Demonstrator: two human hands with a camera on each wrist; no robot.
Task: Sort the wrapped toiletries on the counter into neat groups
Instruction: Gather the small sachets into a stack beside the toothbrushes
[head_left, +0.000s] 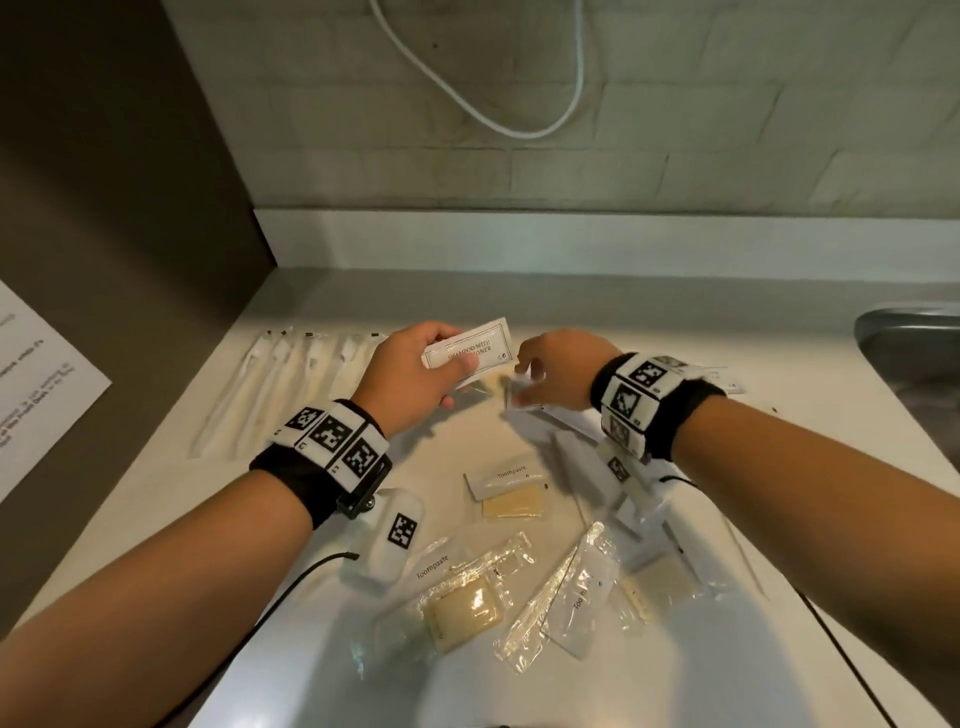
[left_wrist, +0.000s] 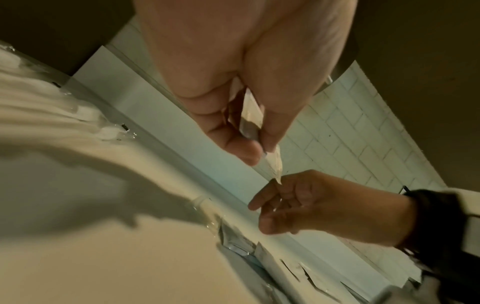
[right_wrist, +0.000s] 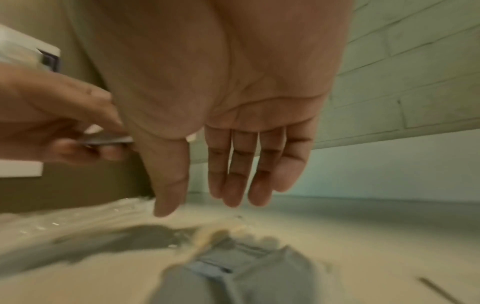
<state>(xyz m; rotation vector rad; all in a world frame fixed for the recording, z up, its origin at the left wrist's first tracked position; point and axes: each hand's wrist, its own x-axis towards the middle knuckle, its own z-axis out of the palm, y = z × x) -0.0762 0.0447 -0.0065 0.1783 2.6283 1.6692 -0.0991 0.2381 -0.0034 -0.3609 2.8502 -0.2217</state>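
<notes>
My left hand (head_left: 415, 371) is pinching a white shampoo sachet (head_left: 470, 348) between thumb and fingers (left_wrist: 233, 144), holding it above the worktop (head_left: 332, 649). My right hand (head_left: 558, 371) is hovering just beside it, fingers (right_wrist: 244, 164) straight and relaxed, gripping nothing. Toothpaste packets (head_left: 511, 480) and soap bars (head_left: 462, 613) are lying scattered nearer me; long wrapped items (head_left: 275, 384) are lining up at the left.
</notes>
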